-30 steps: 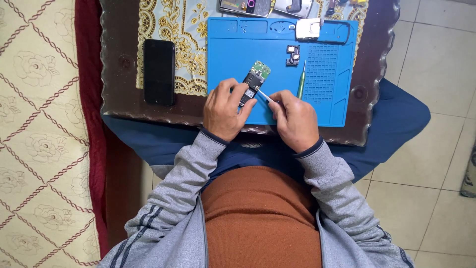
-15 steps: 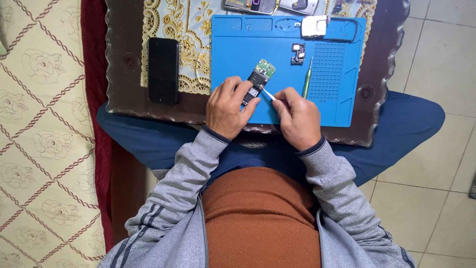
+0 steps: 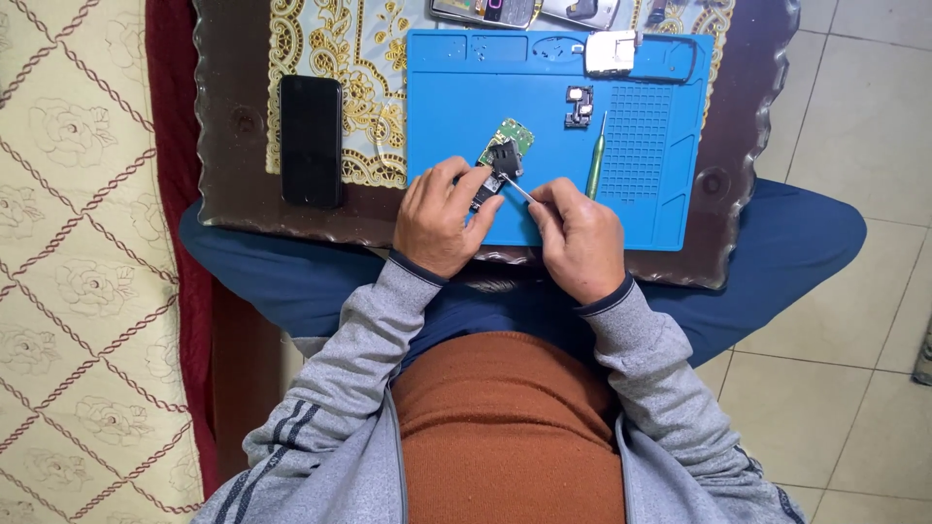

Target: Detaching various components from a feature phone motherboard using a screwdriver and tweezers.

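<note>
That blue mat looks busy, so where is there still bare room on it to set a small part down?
The blue mat is bare on its left side, between its left edge and the green circuit board. The ribbed patch right of the green screwdriver is also free. It is crowded in the middle front, where the left hand and right hand work.

Blue mat (image 3: 466, 87), green circuit board (image 3: 512, 136), black phone (image 3: 311, 141), gold-patterned cloth (image 3: 349, 68).
</note>
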